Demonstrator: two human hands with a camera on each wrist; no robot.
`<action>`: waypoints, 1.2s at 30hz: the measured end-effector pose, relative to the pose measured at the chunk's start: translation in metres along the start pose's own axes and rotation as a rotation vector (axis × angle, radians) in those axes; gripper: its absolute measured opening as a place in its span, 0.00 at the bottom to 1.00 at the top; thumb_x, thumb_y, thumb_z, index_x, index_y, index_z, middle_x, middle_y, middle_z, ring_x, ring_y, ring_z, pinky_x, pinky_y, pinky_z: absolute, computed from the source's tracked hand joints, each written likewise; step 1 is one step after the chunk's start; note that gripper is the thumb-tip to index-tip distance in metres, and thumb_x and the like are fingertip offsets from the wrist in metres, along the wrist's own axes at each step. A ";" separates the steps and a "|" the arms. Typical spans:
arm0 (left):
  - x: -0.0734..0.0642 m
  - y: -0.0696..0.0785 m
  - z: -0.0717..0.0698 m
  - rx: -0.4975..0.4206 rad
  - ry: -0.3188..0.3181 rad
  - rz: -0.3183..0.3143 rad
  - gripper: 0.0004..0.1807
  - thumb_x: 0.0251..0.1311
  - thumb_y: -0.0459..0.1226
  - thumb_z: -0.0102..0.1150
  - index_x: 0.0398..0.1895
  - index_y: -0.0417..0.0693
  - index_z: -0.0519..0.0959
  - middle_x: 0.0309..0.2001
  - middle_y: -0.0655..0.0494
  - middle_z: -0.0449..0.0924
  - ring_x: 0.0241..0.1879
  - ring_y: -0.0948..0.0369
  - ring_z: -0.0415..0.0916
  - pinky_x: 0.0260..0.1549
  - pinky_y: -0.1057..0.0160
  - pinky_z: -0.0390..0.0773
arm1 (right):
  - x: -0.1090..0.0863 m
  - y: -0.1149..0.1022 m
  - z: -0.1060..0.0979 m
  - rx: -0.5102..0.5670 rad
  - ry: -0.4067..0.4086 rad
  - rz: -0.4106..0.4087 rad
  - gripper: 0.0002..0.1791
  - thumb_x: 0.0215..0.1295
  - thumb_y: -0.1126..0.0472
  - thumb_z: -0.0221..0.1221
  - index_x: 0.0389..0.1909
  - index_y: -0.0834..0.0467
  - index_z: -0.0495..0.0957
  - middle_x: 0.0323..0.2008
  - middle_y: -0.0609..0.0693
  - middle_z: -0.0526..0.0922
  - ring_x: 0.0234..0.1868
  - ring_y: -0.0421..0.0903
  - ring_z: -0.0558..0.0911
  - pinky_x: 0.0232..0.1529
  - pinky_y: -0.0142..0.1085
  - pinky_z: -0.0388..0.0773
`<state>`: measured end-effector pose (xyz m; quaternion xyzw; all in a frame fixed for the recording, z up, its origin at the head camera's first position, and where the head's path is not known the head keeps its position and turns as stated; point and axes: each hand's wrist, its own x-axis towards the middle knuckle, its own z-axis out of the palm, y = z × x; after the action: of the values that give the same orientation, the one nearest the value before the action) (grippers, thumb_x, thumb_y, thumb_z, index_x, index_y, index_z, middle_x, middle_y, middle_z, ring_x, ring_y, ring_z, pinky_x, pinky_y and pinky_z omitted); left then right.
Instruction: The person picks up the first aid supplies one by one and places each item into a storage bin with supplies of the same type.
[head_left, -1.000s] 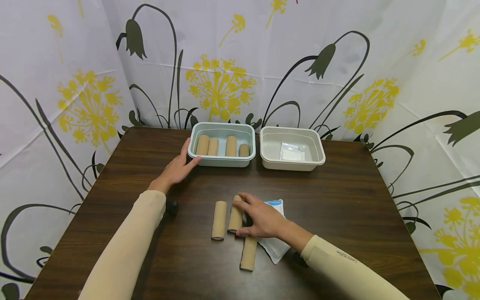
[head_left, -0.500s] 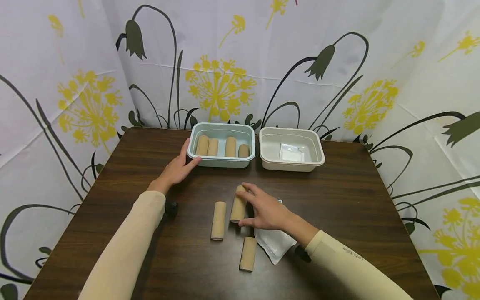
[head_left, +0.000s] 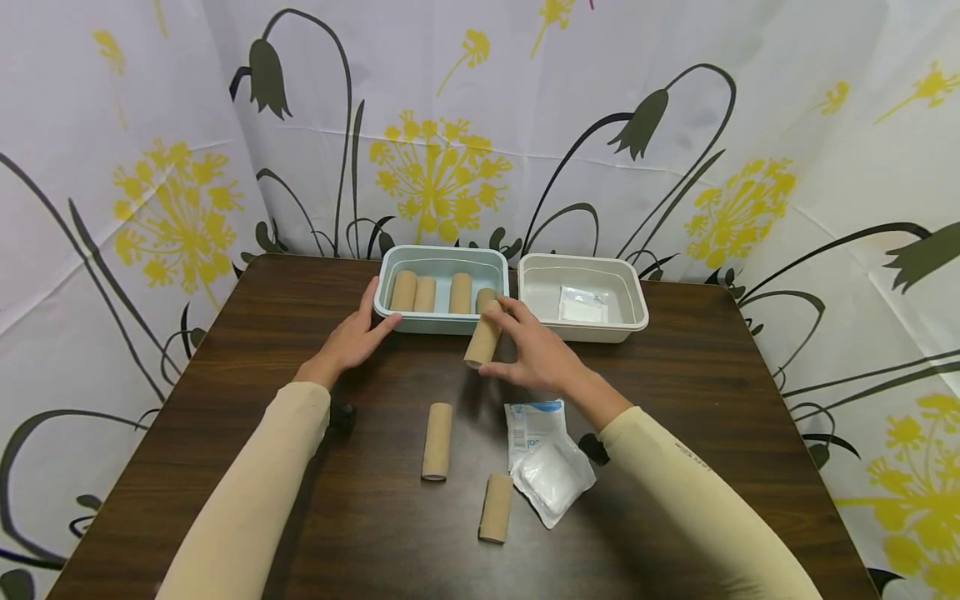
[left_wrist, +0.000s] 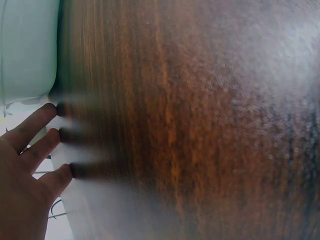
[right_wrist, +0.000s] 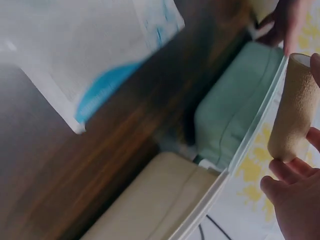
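Note:
My right hand (head_left: 542, 357) grips a cardboard tube (head_left: 482, 340) by its ends, thumb at the near end and fingers at the far one. In the head view that tube is tilted, at the front right edge of a light blue bin (head_left: 442, 324). The right wrist view shows the same cardboard tube (right_wrist: 295, 107) lifted above the rim. At the bin's left end rests my left hand (head_left: 351, 343), fingers extended and thumb at the front rim. Several cardboard tubes (head_left: 461, 292) stand or lean inside the bin.
A cream bin (head_left: 585, 332) beside the blue one contains a white packet (head_left: 582, 305). Two loose tubes lie nearer on the dark table: one cardboard tube (head_left: 437, 442) left, a shorter cardboard tube (head_left: 496, 508) right. White packets (head_left: 553, 475) overlap beside them. A patterned curtain (head_left: 450, 100) hangs behind.
My right hand has lifted the cardboard tube off the table and carried it away from me to the blue bin's front edge, uncovering the white packets. The left hand stays put.

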<state>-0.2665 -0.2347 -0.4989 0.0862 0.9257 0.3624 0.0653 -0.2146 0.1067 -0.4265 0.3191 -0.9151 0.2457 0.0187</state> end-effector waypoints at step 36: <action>-0.001 -0.004 0.001 0.022 0.022 0.003 0.47 0.67 0.66 0.39 0.75 0.74 0.22 0.74 0.35 0.52 0.67 0.36 0.58 0.60 0.32 0.58 | 0.095 0.000 0.038 0.234 0.167 0.254 0.41 0.57 0.57 0.72 0.70 0.56 0.65 0.76 0.59 0.46 0.72 0.55 0.60 0.65 0.45 0.64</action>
<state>-0.2659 -0.2368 -0.5023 0.0842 0.9301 0.3534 0.0538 -0.2854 0.0349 -0.4419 0.1796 -0.9084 0.3767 0.0263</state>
